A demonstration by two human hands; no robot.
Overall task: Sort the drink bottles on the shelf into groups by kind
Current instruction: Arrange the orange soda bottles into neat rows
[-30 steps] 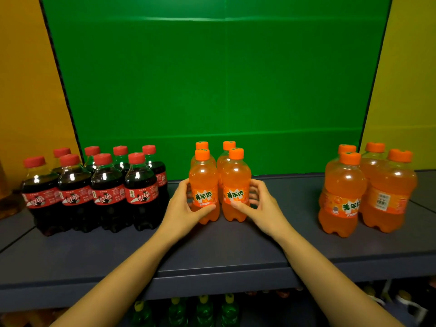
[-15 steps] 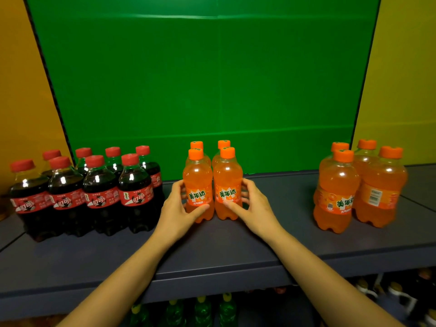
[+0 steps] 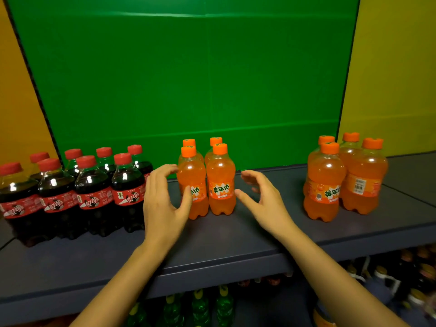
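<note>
A tight cluster of several orange soda bottles [image 3: 220, 182] stands upright in the middle of the grey shelf [image 3: 212, 246]. My left hand [image 3: 162, 204] hovers open just left of the cluster, its thumb in front of the front left bottle. My right hand [image 3: 262, 201] is open a little to the right of the cluster, apart from it. Several dark cola bottles with red caps [image 3: 94, 192] are grouped on the left. A second group of orange soda bottles [image 3: 330, 185] stands on the right.
A green panel [image 3: 188, 79] backs the shelf, with yellow panels [image 3: 396, 79] on either side. On the lower shelf, green bottles [image 3: 200, 308] stand below the middle and dark bottles [image 3: 401, 274] at the lower right.
Both hands have let go of the middle orange bottles and spread apart, fingers open. The view has shifted slightly to the right.
</note>
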